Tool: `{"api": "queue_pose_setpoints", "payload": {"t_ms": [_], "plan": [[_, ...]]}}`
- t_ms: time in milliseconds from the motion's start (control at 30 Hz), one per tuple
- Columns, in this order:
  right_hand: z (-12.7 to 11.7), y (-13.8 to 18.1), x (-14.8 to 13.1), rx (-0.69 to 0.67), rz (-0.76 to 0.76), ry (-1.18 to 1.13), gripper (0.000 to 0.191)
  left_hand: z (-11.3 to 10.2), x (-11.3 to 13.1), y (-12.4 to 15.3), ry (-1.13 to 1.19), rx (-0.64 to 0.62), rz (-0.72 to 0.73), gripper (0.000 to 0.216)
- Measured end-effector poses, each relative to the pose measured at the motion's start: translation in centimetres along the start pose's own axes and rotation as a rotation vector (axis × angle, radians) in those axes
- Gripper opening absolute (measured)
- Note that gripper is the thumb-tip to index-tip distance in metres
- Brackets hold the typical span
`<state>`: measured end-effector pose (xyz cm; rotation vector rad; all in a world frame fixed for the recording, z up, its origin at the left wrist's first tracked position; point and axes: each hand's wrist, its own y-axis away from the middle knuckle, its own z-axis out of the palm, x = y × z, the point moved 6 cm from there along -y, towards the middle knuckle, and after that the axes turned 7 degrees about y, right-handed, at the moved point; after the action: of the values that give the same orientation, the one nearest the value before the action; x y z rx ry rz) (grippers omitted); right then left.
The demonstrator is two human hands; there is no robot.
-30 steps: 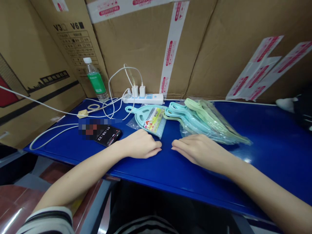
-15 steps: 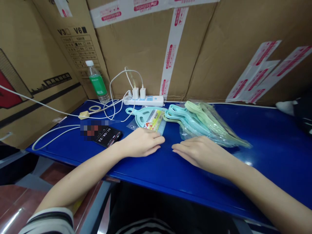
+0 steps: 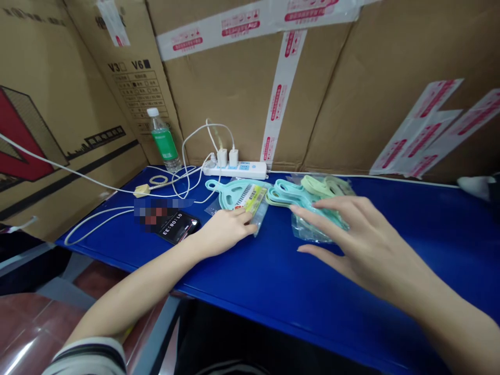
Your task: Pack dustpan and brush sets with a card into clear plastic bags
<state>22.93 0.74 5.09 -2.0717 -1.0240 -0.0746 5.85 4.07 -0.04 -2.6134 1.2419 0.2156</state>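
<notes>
A small teal dustpan set in a clear bag with a colourful label (image 3: 239,196) lies on the blue table (image 3: 273,271). My left hand (image 3: 226,229) rests on the bag's near edge with its fingertips on the plastic, loosely curled. To the right lies a pile of bagged teal and pale green dustpan sets (image 3: 308,200). My right hand (image 3: 363,245) hovers over this pile, raised off the table, fingers spread and open, holding nothing.
A phone showing a timer (image 3: 175,225) lies left of my left hand. A white power strip with chargers (image 3: 234,167), loose cables, and a green-labelled water bottle (image 3: 164,140) stand at the back. Cardboard boxes wall in the back and left.
My left hand slid forward onto the single bagged dustpan. My right hand lifted off the table and moved forward over the pile, fingers spreading.
</notes>
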Motion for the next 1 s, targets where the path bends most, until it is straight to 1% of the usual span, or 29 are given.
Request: {"api": "queue_pose_setpoints", "payload": {"t_ms": [67, 133, 233, 333, 400, 467, 633, 733, 800, 867, 933, 1000], "plan": [[0.7, 0.8, 1.1, -0.044, 0.093, 0.042, 0.058, 0.0, -0.2, 0.0, -0.007, -0.008, -0.017, 0.017], [1.8, 1.9, 2.4, -0.092, 0.176, 0.086, 0.072, 0.0, -0.4, -0.1, -0.019, -0.030, -0.043, 0.018], [3.5, 3.8, 4.0, -0.194, 0.215, 0.080, 0.086, 0.0, -0.8, -0.1, -0.040, -0.078, -0.105, 0.019], [5.3, 5.3, 5.4, -0.413, 0.291, -0.063, 0.087, -0.1, -1.1, 0.0, -0.038, -0.099, -0.165, 0.022], [5.7, 5.5, 5.9, -0.494, 0.352, -0.128, 0.083, -0.2, -1.2, 0.0, -0.034, -0.107, -0.184, 0.023], [5.5, 5.3, 6.1, -0.494, 0.373, -0.158, 0.080, -0.2, -1.2, 0.0, -0.033, -0.119, -0.182, 0.023], [5.2, 4.8, 6.4, -0.458, 0.360, -0.193, 0.072, -0.3, -1.1, 0.1, -0.031, -0.123, -0.167, 0.025], [5.1, 5.0, 6.8, -0.484, 0.393, -0.205, 0.080, -0.4, -1.2, 0.1, -0.011, -0.112, -0.168, 0.026], [5.1, 5.1, 7.0, -0.524, 0.416, -0.236, 0.085, -0.5, -1.2, 0.2, 0.004, -0.100, -0.165, 0.027], [5.2, 5.2, 7.0, -0.550, 0.419, -0.277, 0.086, -0.5, -1.3, 0.2, 0.018, -0.085, -0.160, 0.027], [5.2, 5.0, 6.8, -0.539, 0.412, -0.297, 0.080, -0.5, -1.3, 0.3, 0.028, -0.068, -0.156, 0.027], [5.2, 4.7, 6.6, -0.488, 0.418, -0.273, 0.071, -0.5, -1.4, 0.3, 0.025, -0.056, -0.160, 0.027]]}}
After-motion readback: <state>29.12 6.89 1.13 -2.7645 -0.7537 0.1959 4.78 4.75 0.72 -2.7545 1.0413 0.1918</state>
